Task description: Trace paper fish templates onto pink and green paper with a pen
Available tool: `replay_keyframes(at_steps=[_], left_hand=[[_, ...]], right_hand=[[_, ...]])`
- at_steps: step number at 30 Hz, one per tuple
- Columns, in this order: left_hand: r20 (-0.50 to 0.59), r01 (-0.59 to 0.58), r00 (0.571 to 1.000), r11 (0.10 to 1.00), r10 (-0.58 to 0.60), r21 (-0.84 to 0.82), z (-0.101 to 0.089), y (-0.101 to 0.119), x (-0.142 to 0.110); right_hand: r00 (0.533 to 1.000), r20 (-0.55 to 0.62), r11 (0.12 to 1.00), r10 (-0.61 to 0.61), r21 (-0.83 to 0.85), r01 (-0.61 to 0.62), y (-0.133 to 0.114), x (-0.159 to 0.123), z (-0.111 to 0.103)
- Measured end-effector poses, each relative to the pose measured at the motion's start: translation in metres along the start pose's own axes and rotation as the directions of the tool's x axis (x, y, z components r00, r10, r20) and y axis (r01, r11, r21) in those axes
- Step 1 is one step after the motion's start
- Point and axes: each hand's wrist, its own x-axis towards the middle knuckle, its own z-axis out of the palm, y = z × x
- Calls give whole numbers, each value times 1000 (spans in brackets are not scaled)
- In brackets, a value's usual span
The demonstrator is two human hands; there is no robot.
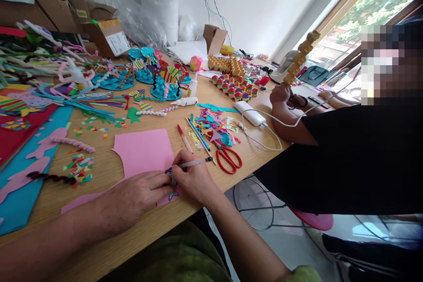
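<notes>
My right hand (193,178) is closed round a pencil (195,163), its tip down on a small grey paper shape (172,183). That shape lies on a pink sheet (143,152) near the front edge of the wooden table (158,222). My left hand (137,197) lies flat, fingers stretched out, pressing on the pink sheet and the edge of the grey shape.
Red-handled scissors (228,159), a red pen (184,137) and a heap of coloured paper scraps (213,128) lie just right of my hands. Blue and red sheets (20,176) cover the left. Across the corner a person in black holds an egg-carton strip (300,58) and scissors.
</notes>
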Motion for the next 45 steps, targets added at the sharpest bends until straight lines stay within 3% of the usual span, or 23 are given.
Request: replay_keyframes(at_steps=[3,9,14,19,23,30,36,45], left_hand=[[30,16,999,1000,-15,-10,-1,-1,0],[44,50,998,998,-49,-27,-4,1,1],[50,83,996,991,-78,-103,-19,2,8],[26,130,991,988,-128,-89,-42,-14,17],[130,172,978,984,-165,-46,-49,-21,24],[282,234,932,972,-229,17,-54,-6,43],[319,201,927,980,-196,17,-57,-5,51],[344,373,893,906,-291,-200,-51,-9,48]], right_hand=[[1000,10,999,-19,43,19,0,2,0],[990,-123,978,-63,190,86,5,-9,-11],[964,-176,977,-200,31,209,13,-29,-22],[918,-130,921,-374,-165,352,23,-39,-22],[935,-67,921,-349,-209,329,27,-44,-15],[972,74,913,-225,-333,237,14,-45,-10],[967,56,901,-251,-352,254,17,-47,-5],[978,18,928,-208,-311,203,18,-47,0]])
